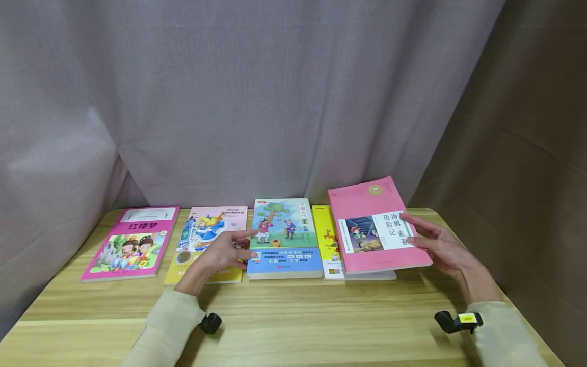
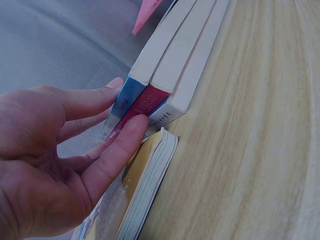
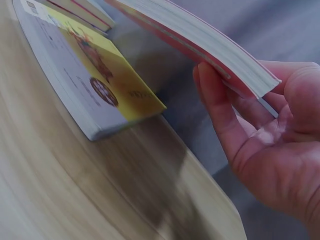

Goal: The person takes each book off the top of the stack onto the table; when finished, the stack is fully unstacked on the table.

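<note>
My right hand (image 1: 442,250) pinches a pink book (image 1: 367,196) by its right edge, thumb on the cover and fingers beneath. In the right wrist view this pink book (image 3: 200,40) is raised above a yellow-and-white book (image 3: 95,75) lying on the table. My left hand (image 1: 224,252) reaches the left side of a stack of books, topped by a green-and-blue one (image 1: 286,260). Its fairly straight fingers touch the stacked spines in the left wrist view, where a red spine (image 2: 145,102) lies between two others. The stack rests on the table.
Left of the stack lies a pink-and-yellow book (image 1: 206,232), partly behind my left hand. Farther left is a magenta book (image 1: 156,224). All rest along the back of the wooden table (image 1: 321,321), before a grey curtain (image 1: 257,102).
</note>
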The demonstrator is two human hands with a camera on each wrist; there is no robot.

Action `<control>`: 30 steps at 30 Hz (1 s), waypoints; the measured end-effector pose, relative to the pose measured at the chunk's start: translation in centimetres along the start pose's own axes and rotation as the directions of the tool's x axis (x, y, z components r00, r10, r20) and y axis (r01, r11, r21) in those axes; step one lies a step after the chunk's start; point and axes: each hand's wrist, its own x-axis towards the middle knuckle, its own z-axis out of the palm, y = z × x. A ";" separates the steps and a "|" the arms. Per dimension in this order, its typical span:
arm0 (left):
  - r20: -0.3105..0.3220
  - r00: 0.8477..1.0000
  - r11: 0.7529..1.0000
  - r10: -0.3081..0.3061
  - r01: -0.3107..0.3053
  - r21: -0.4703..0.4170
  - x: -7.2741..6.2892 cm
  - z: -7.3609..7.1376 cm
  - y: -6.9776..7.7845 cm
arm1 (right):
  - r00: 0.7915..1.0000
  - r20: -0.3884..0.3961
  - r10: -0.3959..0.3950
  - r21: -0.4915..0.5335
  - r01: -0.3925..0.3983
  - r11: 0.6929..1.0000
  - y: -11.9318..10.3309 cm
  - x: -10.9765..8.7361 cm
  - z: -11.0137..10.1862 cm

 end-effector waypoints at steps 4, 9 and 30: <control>0.003 1.000 1.000 -0.004 0.004 -0.004 0.1 0.0 0.0 | 1.000 -0.009 0.025 0.011 -0.025 1.000 0.2 -0.5 -1.2; -0.006 1.000 1.000 -0.015 0.015 -0.008 0.1 0.0 0.0 | 0.999 -0.026 0.044 -0.009 -0.044 0.999 0.2 -1.0 -2.8; 0.006 1.000 1.000 -0.009 0.009 -0.003 0.1 -0.1 0.0 | 0.984 -0.118 0.137 -0.024 -0.141 0.990 0.8 -1.9 -8.4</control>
